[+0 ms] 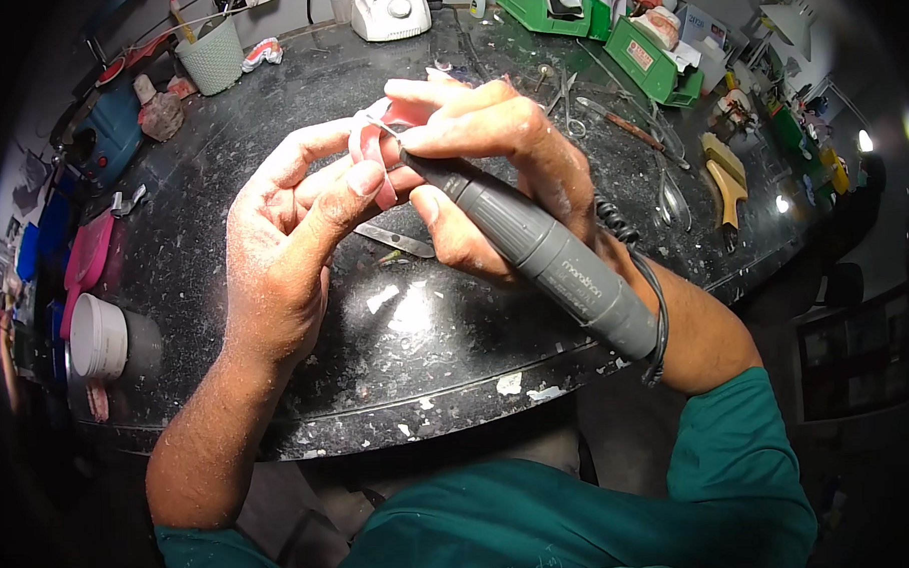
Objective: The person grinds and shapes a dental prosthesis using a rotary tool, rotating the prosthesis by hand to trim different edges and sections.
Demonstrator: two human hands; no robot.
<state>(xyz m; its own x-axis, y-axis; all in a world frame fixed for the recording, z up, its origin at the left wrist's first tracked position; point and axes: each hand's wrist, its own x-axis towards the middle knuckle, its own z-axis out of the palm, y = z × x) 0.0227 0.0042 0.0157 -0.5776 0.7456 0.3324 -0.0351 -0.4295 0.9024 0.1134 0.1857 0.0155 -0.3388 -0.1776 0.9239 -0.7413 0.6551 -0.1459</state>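
Head camera shows a matte grey, cylindrical handpiece (549, 256), its tapered end clasped by the right hand (515, 162), thumb and fingers closed around it. At that end sits a thin, curved pink piece (385, 194); the left hand (287, 215), dusted with fine pale powder, pinches it between thumb and fingers. Whether the slim metal bit (384, 127) touches it, I cannot tell. Left of the handpiece, a flat metal blade (391, 239) lies on the glossy, chipped black tabletop (357, 372); right of the handpiece, a yellow-handled brush (729, 182); beyond it, 2 green plastic bins (647, 69).
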